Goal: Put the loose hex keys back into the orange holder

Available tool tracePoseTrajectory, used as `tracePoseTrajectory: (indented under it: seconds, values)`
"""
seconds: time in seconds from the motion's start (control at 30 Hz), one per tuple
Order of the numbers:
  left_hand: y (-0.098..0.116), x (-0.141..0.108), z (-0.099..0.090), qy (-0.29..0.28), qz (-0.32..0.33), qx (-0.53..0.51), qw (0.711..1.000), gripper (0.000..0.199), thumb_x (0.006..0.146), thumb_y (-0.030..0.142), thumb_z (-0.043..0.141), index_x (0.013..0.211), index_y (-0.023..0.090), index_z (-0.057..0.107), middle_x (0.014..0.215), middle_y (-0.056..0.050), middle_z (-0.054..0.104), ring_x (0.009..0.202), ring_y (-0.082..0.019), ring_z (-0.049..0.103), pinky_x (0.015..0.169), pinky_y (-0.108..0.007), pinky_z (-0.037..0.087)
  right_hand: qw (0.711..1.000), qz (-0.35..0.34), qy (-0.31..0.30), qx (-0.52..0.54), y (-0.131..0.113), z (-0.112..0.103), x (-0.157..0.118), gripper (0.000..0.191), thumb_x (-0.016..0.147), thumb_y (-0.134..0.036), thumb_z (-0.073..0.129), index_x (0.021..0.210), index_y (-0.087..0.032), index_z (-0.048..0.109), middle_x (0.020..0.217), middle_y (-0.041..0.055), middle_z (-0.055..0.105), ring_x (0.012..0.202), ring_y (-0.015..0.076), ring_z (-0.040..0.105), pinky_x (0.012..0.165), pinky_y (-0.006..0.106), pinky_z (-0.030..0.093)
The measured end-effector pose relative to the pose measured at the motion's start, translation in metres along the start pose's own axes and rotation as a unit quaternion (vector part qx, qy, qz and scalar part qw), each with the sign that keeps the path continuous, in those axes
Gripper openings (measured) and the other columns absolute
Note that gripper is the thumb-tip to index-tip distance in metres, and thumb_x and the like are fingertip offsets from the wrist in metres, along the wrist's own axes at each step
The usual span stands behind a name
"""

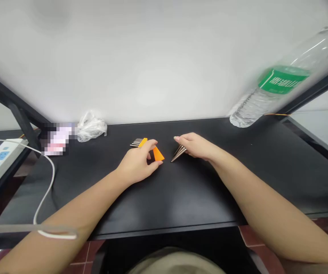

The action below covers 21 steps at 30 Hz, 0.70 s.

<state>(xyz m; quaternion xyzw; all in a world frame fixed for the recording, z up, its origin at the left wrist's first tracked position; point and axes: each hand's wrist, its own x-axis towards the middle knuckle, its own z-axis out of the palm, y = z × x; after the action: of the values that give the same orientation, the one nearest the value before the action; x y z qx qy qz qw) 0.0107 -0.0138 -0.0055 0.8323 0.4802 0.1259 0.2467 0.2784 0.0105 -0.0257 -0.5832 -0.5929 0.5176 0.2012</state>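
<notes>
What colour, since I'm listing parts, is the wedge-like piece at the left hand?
Orange; the wedge-like piece shows best in the head view.

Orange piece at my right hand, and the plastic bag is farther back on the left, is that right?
Not quite: the head view shows the orange piece at your left hand. The plastic bag is farther back on the left.

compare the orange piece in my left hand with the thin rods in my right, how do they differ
The orange piece is broad and bright; the thin rods are slender and brownish. Rod-like tips poke out at the orange piece's left, while the thin rods show no orange covering. Both are held over the black table.
</notes>
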Motion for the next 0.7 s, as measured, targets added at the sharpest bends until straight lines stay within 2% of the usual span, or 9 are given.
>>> tracePoseTrajectory:
  seconds: [0.1, 0.23, 0.3, 0.5, 0.7]
  values:
    - [0.001, 0.0, 0.0, -0.003, -0.005, -0.004, 1.0, 0.064, 0.085, 0.046, 0.07, 0.141, 0.025, 0.047, 0.096, -0.003, 0.073, 0.1, -0.024, 0.074, 0.088, -0.036, 0.056, 0.996, -0.03, 0.031, -0.074, 0.007, -0.005, 0.007, 0.061, 0.093, -0.072, 0.047, 0.062, -0.019, 0.048, 0.058, 0.0, 0.052, 0.05, 0.0102, 0.042, 0.05, 0.025, 0.034]
    - [0.0, -0.001, 0.0, -0.001, -0.003, -0.01, 1.0, 0.064, 0.084, 0.046, 0.071, 0.14, 0.026, 0.047, 0.092, -0.001, 0.073, 0.097, -0.024, 0.074, 0.088, -0.036, 0.056, 0.995, 0.034, 0.027, -0.091, 0.016, -0.009, 0.015, 0.06, 0.093, -0.072, 0.044, 0.064, -0.02, 0.05, 0.055, 0.0004, 0.054, 0.046, 0.0118, 0.041, 0.05, 0.028, 0.033]
    - [0.0, 0.0, 0.0, -0.002, -0.001, -0.008, 1.0, 0.065, 0.084, 0.047, 0.071, 0.14, 0.026, 0.047, 0.094, -0.002, 0.072, 0.096, -0.024, 0.074, 0.088, -0.036, 0.056, 0.988, 0.037, 0.034, -0.143, 0.016, -0.009, 0.018, 0.058, 0.095, -0.069, 0.045, 0.063, -0.02, 0.051, 0.059, 0.0024, 0.059, 0.049, 0.0135, 0.046, 0.053, 0.029, 0.035]
    - [0.0, 0.0, 0.0, -0.006, 0.001, -0.006, 1.0, 0.065, 0.084, 0.047, 0.07, 0.141, 0.026, 0.047, 0.093, -0.002, 0.072, 0.097, -0.025, 0.074, 0.086, -0.036, 0.056, 0.947, -0.01, 0.049, -0.318, 0.015, -0.003, 0.021, 0.051, 0.101, -0.055, 0.044, 0.067, -0.02, 0.059, 0.074, 0.0082, 0.069, 0.064, 0.019, 0.058, 0.063, 0.03, 0.037]
    - [0.001, 0.0, 0.0, -0.012, 0.003, -0.008, 1.0, 0.064, 0.083, 0.048, 0.071, 0.139, 0.027, 0.048, 0.094, -0.002, 0.072, 0.094, -0.025, 0.074, 0.086, -0.036, 0.057, 0.891, -0.093, 0.065, -0.439, 0.02, 0.006, 0.017, 0.052, 0.104, -0.054, 0.038, 0.075, -0.021, 0.066, 0.077, 0.0086, 0.069, 0.07, 0.0209, 0.061, 0.063, 0.031, 0.032]
